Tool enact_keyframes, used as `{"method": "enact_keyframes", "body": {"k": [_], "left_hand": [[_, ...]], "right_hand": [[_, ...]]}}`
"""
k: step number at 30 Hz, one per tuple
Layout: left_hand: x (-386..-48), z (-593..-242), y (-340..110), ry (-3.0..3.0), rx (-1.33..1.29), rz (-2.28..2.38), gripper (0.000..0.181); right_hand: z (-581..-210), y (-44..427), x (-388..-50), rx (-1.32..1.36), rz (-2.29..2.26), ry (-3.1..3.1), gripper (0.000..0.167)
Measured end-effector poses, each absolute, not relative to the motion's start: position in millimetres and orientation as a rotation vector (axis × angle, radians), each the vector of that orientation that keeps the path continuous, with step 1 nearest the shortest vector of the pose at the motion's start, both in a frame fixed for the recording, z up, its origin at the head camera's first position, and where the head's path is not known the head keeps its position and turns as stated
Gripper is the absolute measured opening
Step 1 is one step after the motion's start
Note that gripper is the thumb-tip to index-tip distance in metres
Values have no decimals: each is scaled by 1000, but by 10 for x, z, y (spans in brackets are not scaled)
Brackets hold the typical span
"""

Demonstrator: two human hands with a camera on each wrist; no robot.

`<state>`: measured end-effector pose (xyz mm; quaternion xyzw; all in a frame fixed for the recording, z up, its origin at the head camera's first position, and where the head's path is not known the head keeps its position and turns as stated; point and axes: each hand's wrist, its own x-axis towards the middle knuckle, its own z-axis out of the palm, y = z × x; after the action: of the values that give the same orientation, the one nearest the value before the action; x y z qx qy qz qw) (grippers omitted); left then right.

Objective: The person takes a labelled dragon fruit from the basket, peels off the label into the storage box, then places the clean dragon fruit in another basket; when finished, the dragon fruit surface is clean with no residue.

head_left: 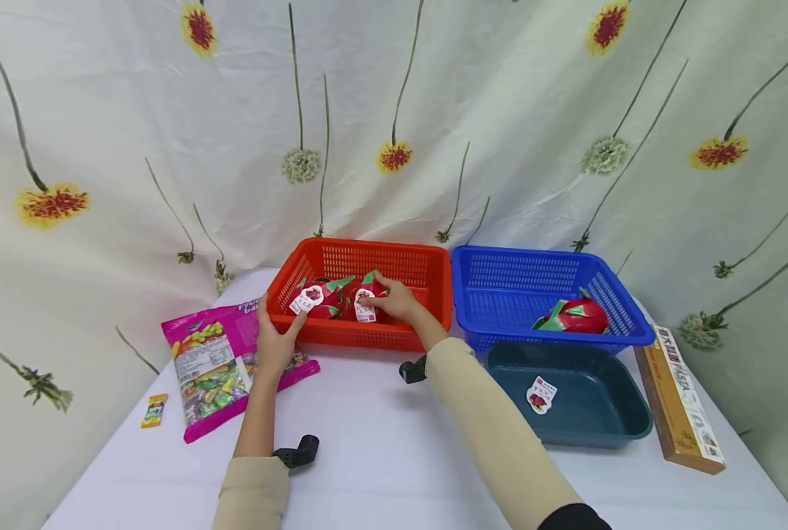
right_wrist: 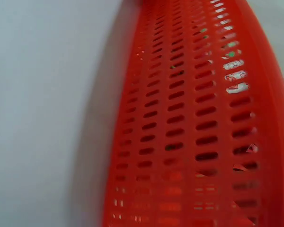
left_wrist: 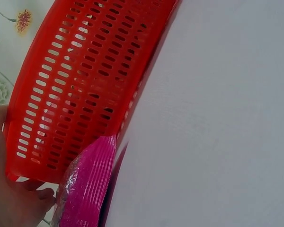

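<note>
At the left front corner of a red perforated plastic basket (head_left: 400,259), the left hand (head_left: 275,346) grips the rim, its fingers curled about the end wall. Over the same basket, the right hand (head_left: 399,300) holds one red dragon fruit with green-tipped scales (head_left: 350,303), thumb across its white printed paper tag (head_left: 365,308). A second, similar dragon fruit (head_left: 331,297) lies just to its left, bearing its own tag (head_left: 306,298). Each fruit looks rounded, smooth and fairly light, perhaps a little slippery; whether real or imitation, I cannot tell. The rounded middle should give the surest hold, since the scale tips would likely bend and the tag could slide or tear. Left of the basket lies a glossy pink candy bag (head_left: 205,368), with a small yellow-orange sachet (head_left: 154,411) farther out. To the right, a blue perforated basket (head_left: 507,294) holds a third dragon fruit (head_left: 579,316); before it sits a dark teal tray (head_left: 606,397) with a loose-looking tag (head_left: 541,395), then a long brown-and-white carton (head_left: 682,401).
</note>
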<state>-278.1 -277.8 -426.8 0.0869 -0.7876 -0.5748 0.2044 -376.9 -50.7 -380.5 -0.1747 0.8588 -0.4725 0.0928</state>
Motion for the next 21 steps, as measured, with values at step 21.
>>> {"method": "enact_keyframes", "body": {"k": [21], "left_hand": [[-2793,-4274,-2780,-2220,271,-1619,86]], "right_hand": [[-3168,367,-2486,-966,-1640,2461,76]]}}
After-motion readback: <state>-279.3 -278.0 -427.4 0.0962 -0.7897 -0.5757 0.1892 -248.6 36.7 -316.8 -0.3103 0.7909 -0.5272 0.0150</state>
